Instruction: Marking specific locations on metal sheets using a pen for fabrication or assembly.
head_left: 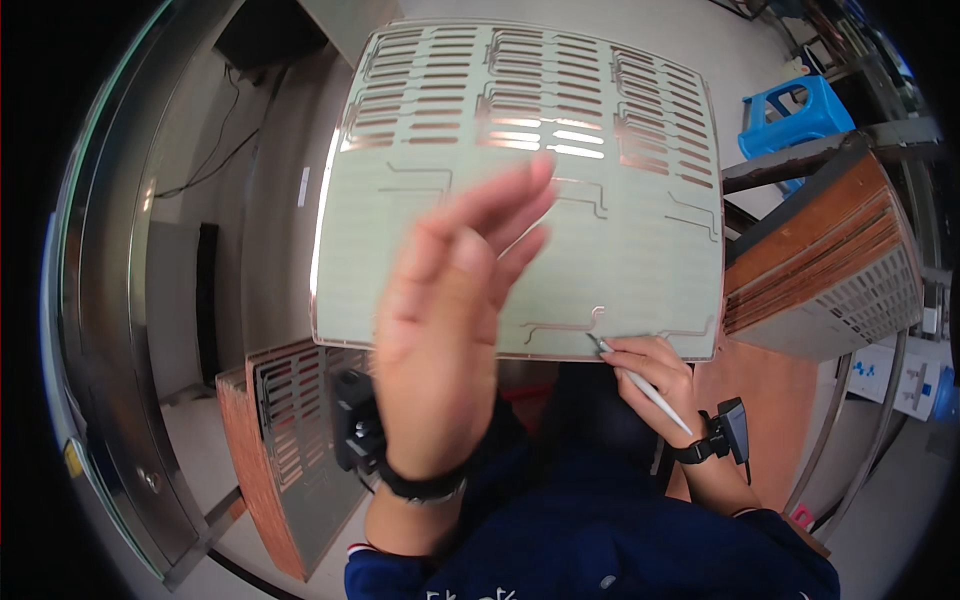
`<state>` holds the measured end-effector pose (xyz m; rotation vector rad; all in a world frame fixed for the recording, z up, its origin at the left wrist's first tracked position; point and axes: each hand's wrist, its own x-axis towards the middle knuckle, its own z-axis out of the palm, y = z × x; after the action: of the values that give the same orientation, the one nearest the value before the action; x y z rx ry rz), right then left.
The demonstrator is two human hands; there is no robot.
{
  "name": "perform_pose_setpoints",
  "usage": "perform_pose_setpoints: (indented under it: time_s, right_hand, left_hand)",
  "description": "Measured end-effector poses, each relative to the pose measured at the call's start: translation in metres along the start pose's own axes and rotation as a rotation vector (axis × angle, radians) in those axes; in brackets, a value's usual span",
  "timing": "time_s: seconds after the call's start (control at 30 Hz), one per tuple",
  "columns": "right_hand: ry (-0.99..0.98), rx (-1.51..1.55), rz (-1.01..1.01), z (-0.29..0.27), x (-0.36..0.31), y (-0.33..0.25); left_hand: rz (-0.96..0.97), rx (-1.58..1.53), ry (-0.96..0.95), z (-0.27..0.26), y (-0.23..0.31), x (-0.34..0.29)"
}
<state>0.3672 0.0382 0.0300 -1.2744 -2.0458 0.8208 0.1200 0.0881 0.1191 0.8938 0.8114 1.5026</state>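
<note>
A large pale green circuit board panel (430, 260) with copper traces lies in front of me. Rows of copper bars fill its far part, and thin bent traces run across the nearer part. My left hand (450, 270) is raised over the board's left-middle area, slightly blurred, fingers stretched out and holding nothing. It hides part of the board. At the near edge, right of the middle, my right hand (650, 370) grips a slim white pen-like tool (655, 398). The tool's dark pointed tip is at the board's near edge, close to a bent copper trace.
On the right, a stack of copper-edged boards (820, 260) leans on a metal frame. Another stack (290, 450) stands low at the left. A blue plastic stool (795, 115) is at the far right. Glass and a metal frame (130, 300) border the left side.
</note>
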Motion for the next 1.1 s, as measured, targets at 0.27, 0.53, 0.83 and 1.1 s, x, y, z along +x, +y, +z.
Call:
perform_pose_setpoints:
  time_s: [0.27,0.53,0.83,1.1]
  right_hand:
    - [-0.002,-0.004,-0.01,0.002,0.002,-0.002]
    - [0.028,-0.008,-0.101,0.002,0.003,0.002]
    - [-0.021,0.119,0.106,0.002,-0.009,0.012]
    - [-0.03,-0.019,-0.01,-0.002,0.003,0.006]
  left_hand:
    - [0.116,-0.895,-0.16,0.033,0.055,0.01]
    - [0.159,-0.914,-0.172,0.046,0.067,0.012]
    - [0.189,-0.915,-0.091,0.039,0.069,0.025]
    - [-0.053,0.451,0.121,-0.004,-0.04,-0.007]
